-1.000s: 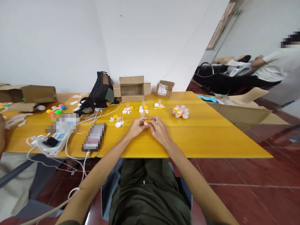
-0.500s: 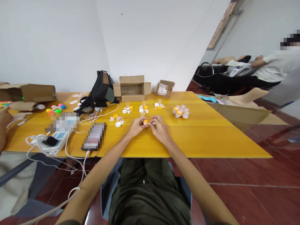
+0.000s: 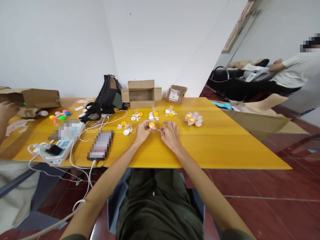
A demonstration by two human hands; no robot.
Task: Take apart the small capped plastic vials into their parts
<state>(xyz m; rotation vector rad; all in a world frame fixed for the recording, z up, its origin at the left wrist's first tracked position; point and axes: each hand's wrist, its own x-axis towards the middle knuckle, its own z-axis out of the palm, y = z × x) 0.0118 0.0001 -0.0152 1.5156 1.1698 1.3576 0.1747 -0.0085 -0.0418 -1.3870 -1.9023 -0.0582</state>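
Note:
My left hand is closed around a small round piece with an orange rim and a white centre, gripped between thumb and fingers just above the table. To its right, my right hand is bent low over the tabletop, thumb and fingers apart, away from the orange piece. Tiny white bits lie between and under the hands, too small to make out. Beyond them are little groups of parts: orange rings, white discs and clear plastic cups.
A cluster of clear pieces with orange caps stands right of my hands. An open cardboard box, a smaller box and a black backpack line the wall. Left are a phone, a power strip and another person's hand.
My right hand has come off the orange-rimmed piece and spread its fingers. My left hand has shifted slightly left and up with the piece. The other person's hand at left has moved towards the box.

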